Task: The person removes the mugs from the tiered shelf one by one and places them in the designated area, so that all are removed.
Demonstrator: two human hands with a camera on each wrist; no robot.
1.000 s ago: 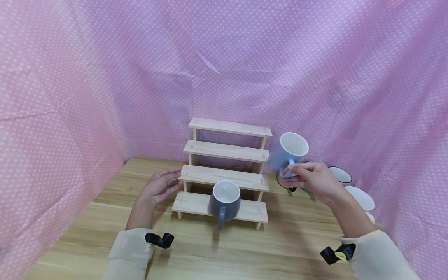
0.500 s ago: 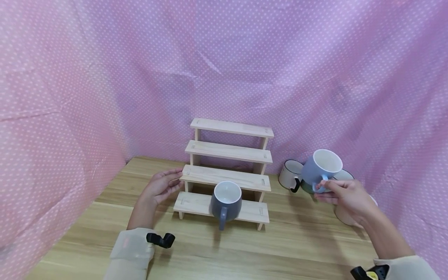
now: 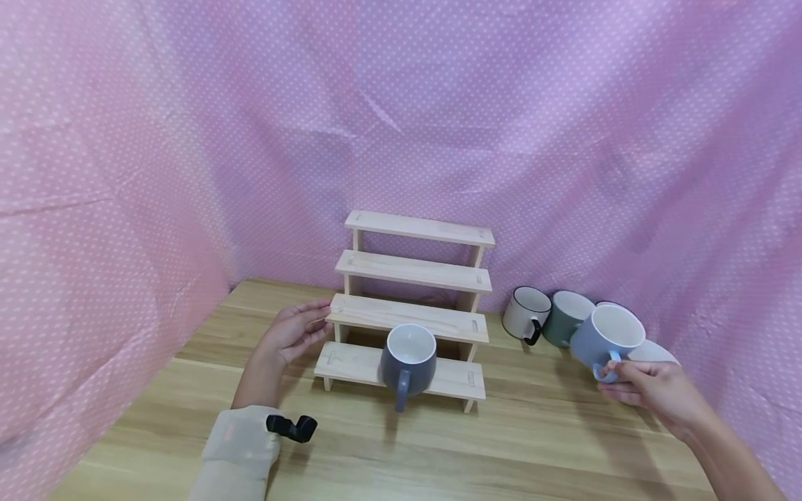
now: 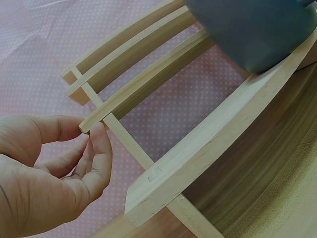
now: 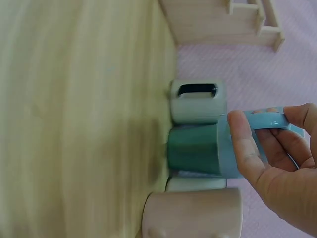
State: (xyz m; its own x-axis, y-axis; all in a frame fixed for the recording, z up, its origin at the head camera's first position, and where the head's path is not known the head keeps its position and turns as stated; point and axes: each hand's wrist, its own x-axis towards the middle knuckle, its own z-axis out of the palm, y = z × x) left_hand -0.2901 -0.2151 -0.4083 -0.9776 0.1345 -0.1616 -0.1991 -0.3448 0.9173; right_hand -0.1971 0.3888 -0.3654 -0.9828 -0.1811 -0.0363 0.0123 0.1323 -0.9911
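My right hand (image 3: pixel 667 393) pinches the handle of a light blue mug (image 3: pixel 592 341), held upright above the table in front of other mugs. In the right wrist view, thumb and fingers curl round that handle (image 5: pixel 267 120). At the stepped wooden shelf (image 3: pixel 420 314), my left hand (image 3: pixel 293 335) pinches the left end of the second board from the bottom, as the left wrist view shows (image 4: pixel 96 116). A dark grey-blue mug (image 3: pixel 406 369) stands on the lowest board, its handle turned toward me.
Right of the shelf stand a white mug (image 3: pixel 521 320) with a black handle, a green mug (image 3: pixel 560 330) and a pinkish mug (image 5: pixel 193 213). Another pale mug (image 5: pixel 195 184) is mostly hidden. A dotted pink curtain (image 3: pixel 426 125) surrounds the wooden table (image 3: pixel 438 452).
My right hand has carried the light blue mug right and downward, away from the shelf and past the white and green mugs. The left hand stays at the shelf board.
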